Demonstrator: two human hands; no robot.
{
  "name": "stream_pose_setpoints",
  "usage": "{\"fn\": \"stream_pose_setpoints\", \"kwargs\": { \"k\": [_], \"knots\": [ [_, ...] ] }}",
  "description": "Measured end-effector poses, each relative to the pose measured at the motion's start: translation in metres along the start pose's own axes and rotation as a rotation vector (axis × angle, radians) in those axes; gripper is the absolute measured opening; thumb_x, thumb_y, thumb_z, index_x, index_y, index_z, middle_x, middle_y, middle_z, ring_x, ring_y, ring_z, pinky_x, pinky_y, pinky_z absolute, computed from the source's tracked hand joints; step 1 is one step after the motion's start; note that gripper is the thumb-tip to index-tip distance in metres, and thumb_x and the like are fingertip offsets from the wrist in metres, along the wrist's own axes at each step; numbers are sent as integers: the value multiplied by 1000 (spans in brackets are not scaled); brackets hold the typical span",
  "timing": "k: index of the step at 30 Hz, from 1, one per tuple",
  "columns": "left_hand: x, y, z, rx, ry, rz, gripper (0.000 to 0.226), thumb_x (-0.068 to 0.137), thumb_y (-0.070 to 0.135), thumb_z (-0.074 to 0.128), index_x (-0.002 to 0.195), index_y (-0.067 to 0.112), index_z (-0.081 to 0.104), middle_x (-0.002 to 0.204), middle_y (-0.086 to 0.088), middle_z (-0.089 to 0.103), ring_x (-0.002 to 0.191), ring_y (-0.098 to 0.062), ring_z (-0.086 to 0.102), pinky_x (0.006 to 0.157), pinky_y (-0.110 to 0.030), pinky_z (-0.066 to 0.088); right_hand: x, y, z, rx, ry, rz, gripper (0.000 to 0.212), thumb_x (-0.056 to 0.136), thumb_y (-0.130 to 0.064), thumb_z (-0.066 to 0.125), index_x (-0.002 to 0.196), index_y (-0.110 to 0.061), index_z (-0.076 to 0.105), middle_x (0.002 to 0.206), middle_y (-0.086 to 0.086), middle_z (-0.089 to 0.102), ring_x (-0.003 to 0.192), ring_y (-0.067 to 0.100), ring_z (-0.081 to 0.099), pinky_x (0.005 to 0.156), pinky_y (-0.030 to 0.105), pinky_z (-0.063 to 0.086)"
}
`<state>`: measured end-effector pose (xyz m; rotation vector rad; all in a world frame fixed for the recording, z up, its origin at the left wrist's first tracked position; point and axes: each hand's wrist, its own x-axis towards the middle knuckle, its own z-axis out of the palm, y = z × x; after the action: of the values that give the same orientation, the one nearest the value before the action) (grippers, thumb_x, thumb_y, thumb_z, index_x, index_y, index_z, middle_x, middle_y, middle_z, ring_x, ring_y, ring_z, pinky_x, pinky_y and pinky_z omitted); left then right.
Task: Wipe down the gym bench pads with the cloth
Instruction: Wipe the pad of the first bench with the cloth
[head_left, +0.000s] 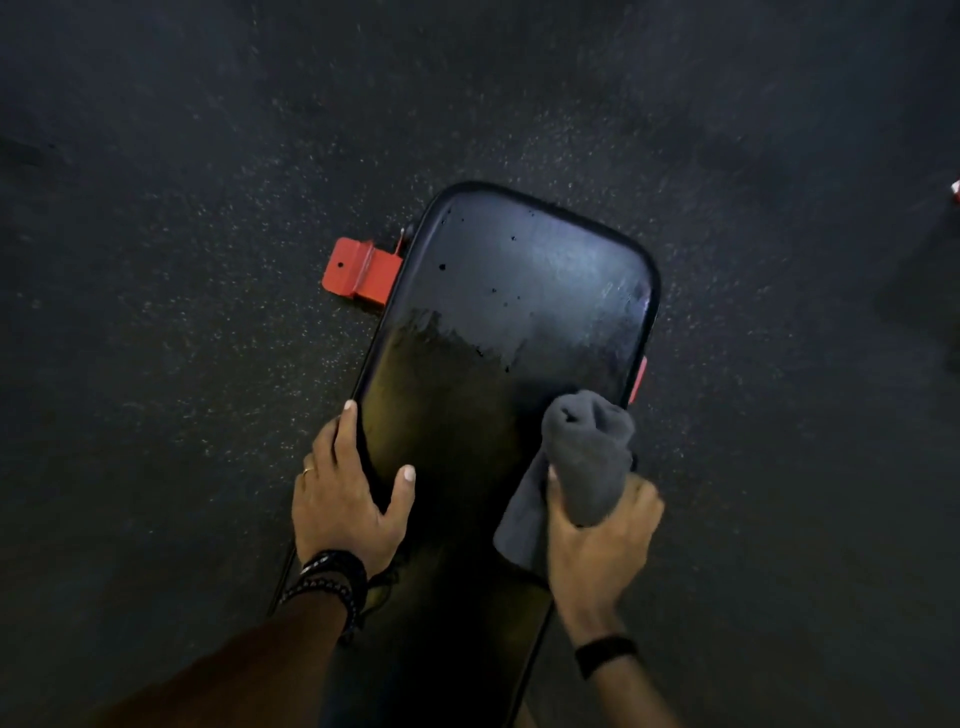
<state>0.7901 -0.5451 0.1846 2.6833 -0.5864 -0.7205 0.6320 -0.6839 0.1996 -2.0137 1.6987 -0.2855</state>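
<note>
A black bench pad (498, 332) runs from the bottom middle up to a rounded far end. Its far half shines with wet streaks and a few dark droplets; the near half looks dull. My left hand (348, 493) grips the pad's left edge, thumb on top and fingers down the side. My right hand (597, 525) holds a bunched grey cloth (587, 452) against the pad's right edge, and a loose corner of the cloth hangs toward me over the pad.
A red metal foot (363, 273) of the bench frame sticks out on the left, and a small red part (640, 382) shows at the right edge. Dark speckled rubber floor (182, 260) lies all around.
</note>
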Motion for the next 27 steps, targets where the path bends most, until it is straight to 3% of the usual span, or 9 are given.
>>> {"fn": "stream_pose_setpoints", "kwargs": {
  "k": [5,7,9,12,14,16,20,23,27],
  "knots": [
    [4,3,2,-2,32,22,84,84,62,38,152,18,16,145,-15,40,125,-36,47,95,-54,45,134,-75,33,-253,172,-177,64,80,-64,62,120,-15,54,122,12,53,114,34,49,94,50,38],
    [3,-1,5,15,32,26,83,85,62,38,152,17,18,143,-15,41,123,-36,48,93,-54,46,153,-118,55,-252,133,-300,64,81,-71,56,115,-17,57,120,11,56,112,31,50,92,47,36],
    [1,-3,5,23,23,19,83,85,62,37,152,16,19,142,-16,42,120,-36,50,91,-53,47,122,-137,71,-231,31,-612,55,78,-64,63,106,-17,60,108,11,58,99,30,52,82,45,37],
    [1,-2,3,16,9,-2,83,84,64,36,149,13,25,139,-19,45,118,-39,51,90,-53,48,65,-103,60,-261,-163,-922,46,75,-51,71,108,-20,63,104,7,59,93,28,52,77,41,34],
    [4,1,4,16,7,-2,83,83,65,37,147,14,26,139,-19,46,118,-38,52,91,-52,48,63,-61,36,-254,-181,-910,44,74,-48,69,108,-20,64,103,7,60,91,28,52,75,40,33],
    [4,0,3,11,7,1,84,83,65,38,151,18,22,142,-14,45,119,-35,52,92,-50,47,85,-46,20,-315,-102,-773,45,73,-48,60,104,-17,61,102,11,58,92,31,50,76,42,34],
    [3,-1,3,9,3,-1,85,82,65,38,152,21,19,143,-11,43,120,-33,52,94,-49,45,156,-124,58,-349,106,-406,54,81,-59,58,111,-15,60,110,13,58,105,34,51,86,47,35],
    [3,-2,3,25,-13,-8,86,81,64,38,152,21,18,143,-11,43,119,-33,53,94,-50,46,143,-175,94,-299,-10,-636,52,73,-57,64,109,-20,63,111,9,59,106,30,50,83,44,35],
    [2,-3,1,8,-29,-23,85,81,65,40,150,20,21,142,-13,45,119,-35,54,93,-51,47,74,-136,87,-221,-236,-1106,45,73,-46,72,108,-20,64,111,8,61,105,28,51,84,44,33]
  ]
}}
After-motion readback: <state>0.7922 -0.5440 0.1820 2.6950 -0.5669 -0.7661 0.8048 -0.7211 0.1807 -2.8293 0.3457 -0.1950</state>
